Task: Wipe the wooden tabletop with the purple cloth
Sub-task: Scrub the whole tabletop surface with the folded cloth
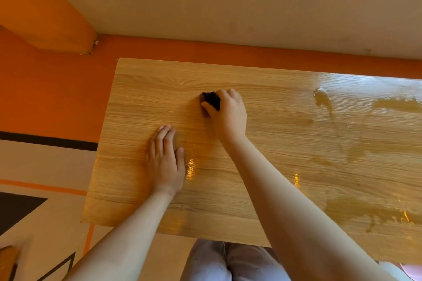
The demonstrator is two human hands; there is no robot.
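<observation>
The wooden tabletop (285, 143) fills the middle of the head view. My right hand (228, 112) grips a bunched dark purple cloth (211, 99) and holds it down on the wood, left of the table's centre. Only a small part of the cloth shows past my fingers. My left hand (165, 162) lies flat on the tabletop nearer to me, fingers straight and together, holding nothing. Wet streaks and a puddle (322, 97) glisten on the right half of the table.
An orange and cream wall (205, 7) stands right behind the table's far edge. An orange pillar (45, 11) juts out at the upper left. My legs (228, 262) are at the near edge. Patterned floor (45, 178) lies to the left.
</observation>
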